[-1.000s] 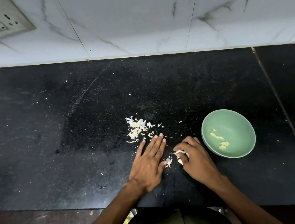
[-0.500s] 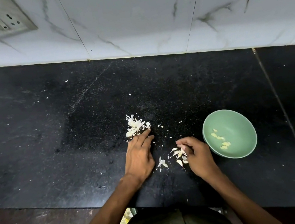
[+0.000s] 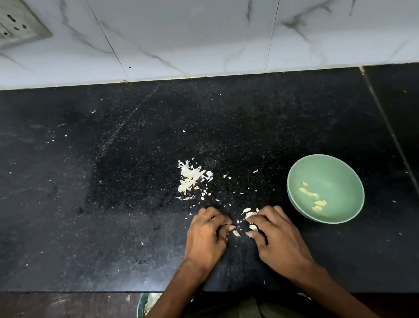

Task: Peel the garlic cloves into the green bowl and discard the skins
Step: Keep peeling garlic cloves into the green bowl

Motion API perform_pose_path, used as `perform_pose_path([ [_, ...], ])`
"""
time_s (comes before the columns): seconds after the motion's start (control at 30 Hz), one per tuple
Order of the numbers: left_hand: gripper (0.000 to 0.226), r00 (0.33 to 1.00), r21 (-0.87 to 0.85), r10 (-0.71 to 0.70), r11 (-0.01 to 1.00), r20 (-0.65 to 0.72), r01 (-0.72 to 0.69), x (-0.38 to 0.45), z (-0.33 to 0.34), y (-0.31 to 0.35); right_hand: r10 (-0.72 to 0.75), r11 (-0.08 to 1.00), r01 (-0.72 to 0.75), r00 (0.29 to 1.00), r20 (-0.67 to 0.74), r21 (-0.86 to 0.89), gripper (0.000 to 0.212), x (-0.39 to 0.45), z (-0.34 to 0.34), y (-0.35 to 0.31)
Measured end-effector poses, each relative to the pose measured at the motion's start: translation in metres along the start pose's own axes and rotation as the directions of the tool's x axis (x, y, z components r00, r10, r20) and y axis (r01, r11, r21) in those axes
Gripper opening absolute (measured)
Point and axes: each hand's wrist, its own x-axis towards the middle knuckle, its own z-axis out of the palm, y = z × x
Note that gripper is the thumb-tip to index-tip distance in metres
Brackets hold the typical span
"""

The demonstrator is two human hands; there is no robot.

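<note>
I am gathering skins near the counter's [image 3: 45, 214] front edge. My left hand [image 3: 206, 238] and right hand [image 3: 276, 231] curl around scraps (I think). Peeled cloves [image 3: 313, 198] sit in the green bowl [image 3: 342, 164]. Next, sweep up the skin pile [image 3: 192, 179].

There is only 1 view, from a wide-angle camera worn on the person's head. It looks forward and steeply down from above the near edge of the black table [image 3: 72, 209], toward the marble-tiled wall [image 3: 194, 22] that fills the top. It sits close over both hands, which are low in the centre, with the person's torso at the bottom. Straight lines bow toward the borders.
</note>
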Motion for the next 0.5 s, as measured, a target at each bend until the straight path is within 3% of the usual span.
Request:
perform_pose_path([
  [0.17, 0.007, 0.999, -0.066, -0.020, 0.998, -0.031, 0.018, 0.000, -0.004, 0.001, 0.012, 0.999, -0.011, 1.000, 0.020, -0.053, 0.020, 0.001, 0.006, 0.000],
  [0.3, 0.018, 0.997, -0.123, -0.046, 0.992, -0.064, 0.038, 0.000, -0.007, -0.004, -0.088, 0.996, 0.088, 0.996, -0.012, -0.001, 0.024, 0.002, 0.005, -0.012],
  [0.43, 0.035, 0.997, -0.115, -0.035, 0.993, -0.068, 0.027, -0.002, -0.008, -0.007, -0.159, 0.985, 0.163, 0.984, 0.080, -0.056, 0.019, 0.006, 0.013, -0.022],
  [0.5, 0.033, 0.997, -0.102, -0.025, 0.995, -0.067, 0.018, -0.004, -0.009, -0.005, -0.153, 0.982, 0.163, 0.983, 0.105, -0.097, 0.022, 0.008, 0.016, -0.022],
])
